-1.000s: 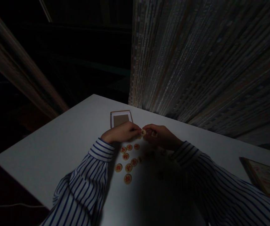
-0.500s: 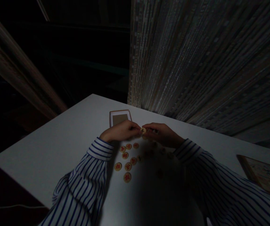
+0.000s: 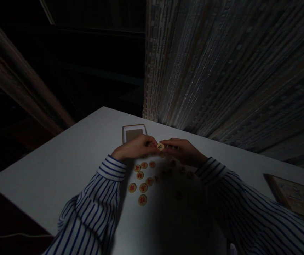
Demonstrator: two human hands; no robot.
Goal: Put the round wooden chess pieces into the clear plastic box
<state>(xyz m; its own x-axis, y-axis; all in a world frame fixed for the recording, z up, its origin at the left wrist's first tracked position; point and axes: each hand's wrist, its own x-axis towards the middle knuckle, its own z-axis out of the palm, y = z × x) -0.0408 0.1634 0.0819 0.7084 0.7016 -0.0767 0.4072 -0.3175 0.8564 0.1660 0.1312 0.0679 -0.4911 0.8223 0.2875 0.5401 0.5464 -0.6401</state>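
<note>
A round wooden xiangqi piece point(image 3: 160, 146) with a dark character faces me between the fingertips of both hands, above the table. My left hand point(image 3: 139, 146) is closed, its thumb and fingers pinching the piece's left edge. My right hand point(image 3: 181, 150) closes on the right edge with bent fingers; small pale shapes show between them, too dim to make out. Below lie several loose red-marked pieces, among them one xiangqi piece point(image 3: 142, 199) nearest me and another point(image 3: 132, 187) to its left. More pieces point(image 3: 190, 174) sit in shadow under my right hand.
A white table point(image 3: 61, 166) carries everything. Behind my left hand lies a shallow framed box point(image 3: 134, 134), partly covered. A flat wooden box with a picture lid point(image 3: 295, 196) rests at the right. Hanging string curtains point(image 3: 194, 63) border the table's far edge.
The held piece has turned, so its dark character now faces me more fully and at another angle. Both hands stay nearly in place, and the loose pieces lie as before.
</note>
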